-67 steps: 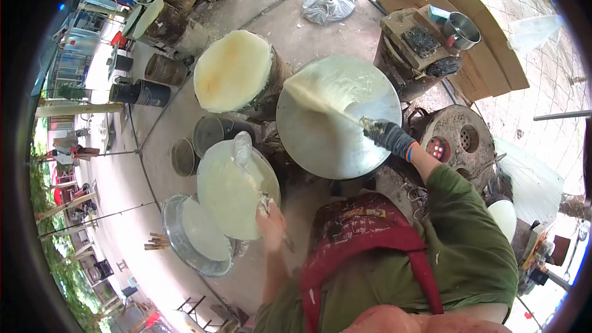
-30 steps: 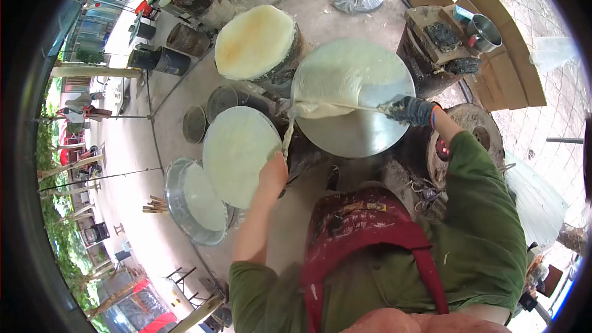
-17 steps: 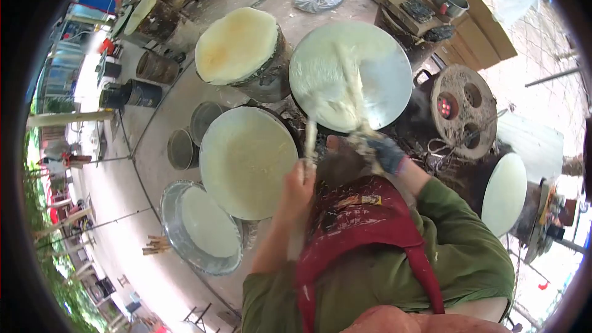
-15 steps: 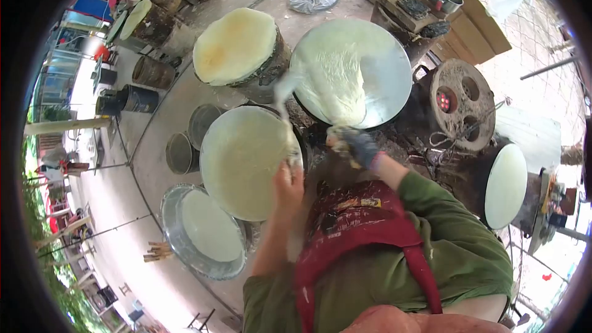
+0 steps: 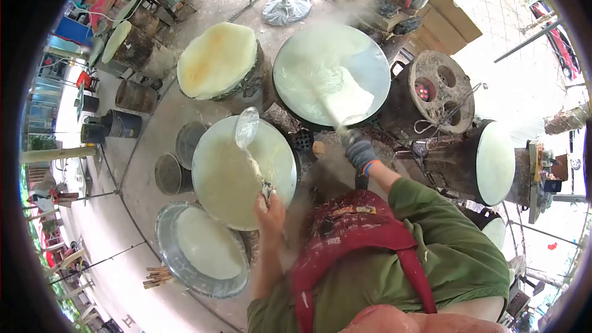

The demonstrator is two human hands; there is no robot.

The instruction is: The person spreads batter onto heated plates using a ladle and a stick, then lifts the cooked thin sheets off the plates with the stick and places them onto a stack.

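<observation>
Above left grip (image 5: 270,205) — ladle (image 5: 246,128), over batter pan (image 5: 209,185)

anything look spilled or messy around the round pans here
Yes. The batter on the far griddle covers only part of it, in an uneven smear trailing toward the gloved right hand. The person's red apron is streaked with pale splatter.

No text, label, brand, number or sign can be read here; everything with print on it is too small and blurred.
</observation>
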